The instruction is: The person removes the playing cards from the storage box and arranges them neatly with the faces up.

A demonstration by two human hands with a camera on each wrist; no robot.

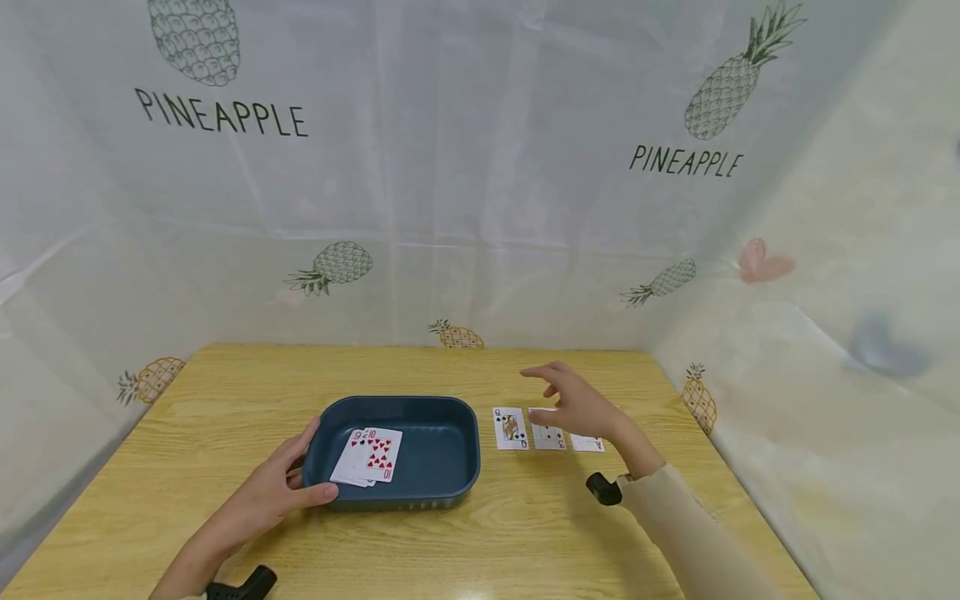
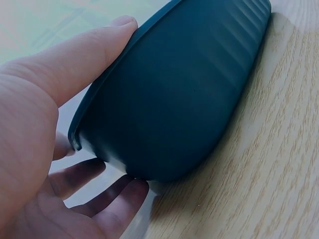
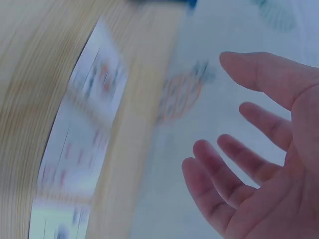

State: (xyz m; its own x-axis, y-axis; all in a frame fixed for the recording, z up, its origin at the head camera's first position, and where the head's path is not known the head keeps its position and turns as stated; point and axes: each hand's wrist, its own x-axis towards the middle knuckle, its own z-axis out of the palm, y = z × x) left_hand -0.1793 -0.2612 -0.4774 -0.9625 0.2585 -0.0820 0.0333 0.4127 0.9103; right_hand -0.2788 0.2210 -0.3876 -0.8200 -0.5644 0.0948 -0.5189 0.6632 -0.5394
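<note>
A dark blue rectangular tray (image 1: 442,450) with rounded corners stands on the table. My left hand (image 1: 273,487) grips its left end, the thumb over the rim and the fingers against the outer wall. Inside, on the left, lies a small overlapping pile of playing cards with a ten of hearts (image 1: 384,454) on top and a red nine (image 1: 347,467) partly under it. Right of the tray a queen (image 1: 510,429), a red diamond card (image 1: 551,440) and a third card (image 1: 587,443) lie face up in a row. My right hand (image 1: 577,408) hovers above the row, fingers spread, holding nothing, and covers parts of the last two.
The wooden table (image 1: 495,542) runs back to a hanging white cloth (image 1: 465,167) printed with pineapples, which also encloses both sides. A black wrist camera (image 1: 603,489) sits on the right wrist, and another black camera (image 1: 243,586) on the left.
</note>
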